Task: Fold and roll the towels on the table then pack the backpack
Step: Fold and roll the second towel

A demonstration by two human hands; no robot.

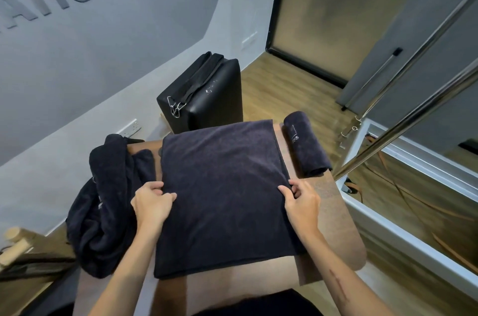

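Observation:
A dark navy towel (225,194), folded into a flat rectangle, lies across the middle of the brown table (333,233). My left hand (152,204) pinches its left edge about halfway along. On the opposite edge my right hand (301,199) pinches the towel at the same height. At the table's far right corner lies a rolled towel (306,145) with pale lettering. A heap of loose dark towels (108,202) hangs over the table's left side. No backpack shows clearly.
A black box-shaped case (207,98) with straps and metal clips stands on the wooden floor beyond the table. A metal-framed apparatus (413,109) with poles and a white rim runs along the right. A grey wall with a socket (130,128) is on the left.

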